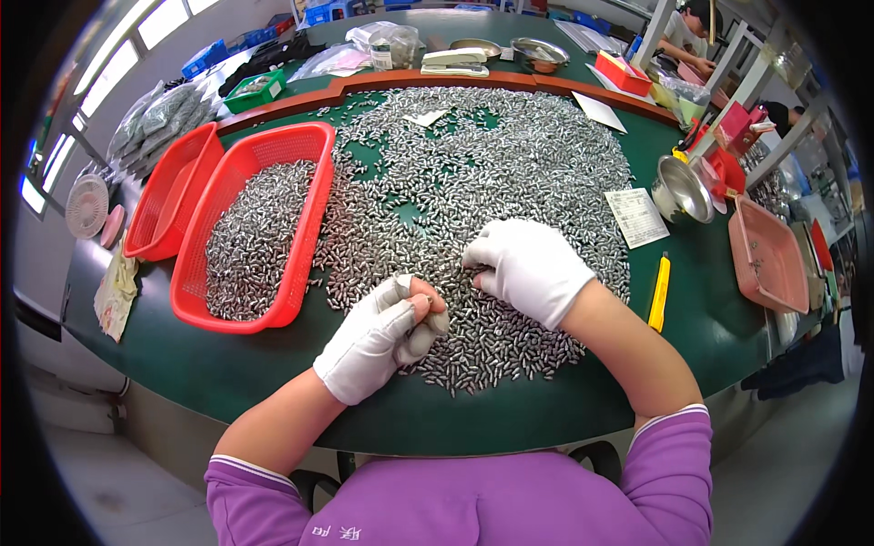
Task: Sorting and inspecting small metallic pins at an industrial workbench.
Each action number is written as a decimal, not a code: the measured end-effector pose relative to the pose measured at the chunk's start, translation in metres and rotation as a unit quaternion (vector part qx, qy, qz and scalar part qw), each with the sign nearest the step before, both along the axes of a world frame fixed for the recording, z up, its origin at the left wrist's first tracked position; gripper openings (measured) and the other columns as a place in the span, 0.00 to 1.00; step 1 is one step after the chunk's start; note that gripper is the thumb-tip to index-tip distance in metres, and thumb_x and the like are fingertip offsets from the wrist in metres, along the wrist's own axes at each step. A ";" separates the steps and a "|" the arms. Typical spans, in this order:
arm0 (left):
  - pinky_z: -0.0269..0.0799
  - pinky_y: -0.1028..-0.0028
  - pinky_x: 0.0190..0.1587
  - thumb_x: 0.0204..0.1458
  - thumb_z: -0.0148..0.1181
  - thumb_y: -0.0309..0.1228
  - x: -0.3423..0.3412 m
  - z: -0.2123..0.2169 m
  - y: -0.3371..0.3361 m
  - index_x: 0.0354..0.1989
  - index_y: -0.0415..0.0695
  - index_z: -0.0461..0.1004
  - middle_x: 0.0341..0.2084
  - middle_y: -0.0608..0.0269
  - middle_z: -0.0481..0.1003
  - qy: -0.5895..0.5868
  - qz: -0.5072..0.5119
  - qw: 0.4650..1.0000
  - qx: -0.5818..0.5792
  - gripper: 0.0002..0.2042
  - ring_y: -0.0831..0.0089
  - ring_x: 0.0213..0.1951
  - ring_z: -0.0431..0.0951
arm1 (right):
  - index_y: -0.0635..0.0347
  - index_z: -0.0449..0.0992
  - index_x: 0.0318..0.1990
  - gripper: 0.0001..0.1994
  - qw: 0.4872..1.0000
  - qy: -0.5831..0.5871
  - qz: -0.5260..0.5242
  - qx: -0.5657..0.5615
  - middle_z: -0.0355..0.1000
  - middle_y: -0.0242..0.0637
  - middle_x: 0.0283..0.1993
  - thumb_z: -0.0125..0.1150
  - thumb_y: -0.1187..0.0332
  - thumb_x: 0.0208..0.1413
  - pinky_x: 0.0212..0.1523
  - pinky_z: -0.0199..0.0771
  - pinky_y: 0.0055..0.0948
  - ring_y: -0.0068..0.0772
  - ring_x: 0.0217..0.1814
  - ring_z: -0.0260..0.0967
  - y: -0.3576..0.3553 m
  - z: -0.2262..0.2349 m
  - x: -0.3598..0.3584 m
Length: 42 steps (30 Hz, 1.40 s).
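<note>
My left grip, gloved in white with some fingertips bare, is curled near the heap's close edge, thumb and finger drawn together; from this distance I cannot tell whether anything sits inside it. Just to its right, my right grip, in a matching glove, bends fingers-down onto the metal pieces, and I cannot tell if it pinches one. The small silvery pieces spread in a thick layer around and beyond both grips, with patches of the green table showing through. To my left, more of the pieces fill part of a red basket, and a second basket, also red, stands tilted beside it. To my right, a yellow cutter lies near a printed sheet; past them are a steel bowl and a pink tub. At the heap's far side rest a paper scrap and a white card, short of a brown wooden ledge. Beyond the ledge I see a green tray and, at upper right, another person.
</note>
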<state>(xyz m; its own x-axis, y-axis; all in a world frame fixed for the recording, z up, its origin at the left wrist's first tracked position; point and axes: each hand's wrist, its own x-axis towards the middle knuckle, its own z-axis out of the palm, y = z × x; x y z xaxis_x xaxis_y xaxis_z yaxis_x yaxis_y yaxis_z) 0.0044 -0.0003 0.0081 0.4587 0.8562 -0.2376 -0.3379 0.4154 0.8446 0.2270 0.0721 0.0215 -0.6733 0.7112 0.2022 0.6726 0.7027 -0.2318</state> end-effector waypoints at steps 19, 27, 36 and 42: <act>0.55 0.84 0.24 0.59 0.60 0.39 0.000 -0.001 -0.001 0.39 0.47 0.70 0.29 0.68 0.73 -0.020 0.032 0.999 -0.003 0.10 0.85 0.23 0.63 | 0.55 0.78 0.32 0.09 0.964 0.219 0.120 0.087 0.75 0.34 0.31 0.69 0.71 0.40 0.33 0.74 0.34 0.39 0.32 0.73 -0.023 0.028 -0.024; 0.57 0.84 0.24 0.57 0.63 0.33 0.002 -0.002 -0.003 0.36 0.47 0.70 0.29 0.68 0.74 -0.001 0.071 0.997 -0.005 0.08 0.85 0.23 0.65 | 0.54 0.74 0.26 0.08 0.968 0.168 0.093 0.162 0.71 0.31 0.27 0.68 0.69 0.37 0.28 0.71 0.34 0.37 0.28 0.70 -0.029 0.024 -0.027; 0.58 0.83 0.25 0.57 0.63 0.33 -0.001 -0.004 0.002 0.42 0.43 0.71 0.30 0.66 0.73 -0.006 0.066 0.998 0.020 0.10 0.84 0.24 0.65 | 0.55 0.75 0.28 0.03 0.983 0.029 -0.081 0.159 0.70 0.36 0.27 0.61 0.68 0.49 0.35 0.72 0.39 0.42 0.32 0.70 -0.012 0.021 -0.011; 0.58 0.83 0.26 0.57 0.62 0.31 -0.001 -0.002 0.000 0.43 0.43 0.70 0.30 0.65 0.73 -0.015 0.057 0.998 0.018 0.10 0.83 0.25 0.64 | 0.51 0.80 0.37 0.07 0.997 -0.006 -0.067 0.031 0.73 0.36 0.36 0.61 0.65 0.51 0.42 0.74 0.40 0.43 0.39 0.73 0.002 0.002 0.001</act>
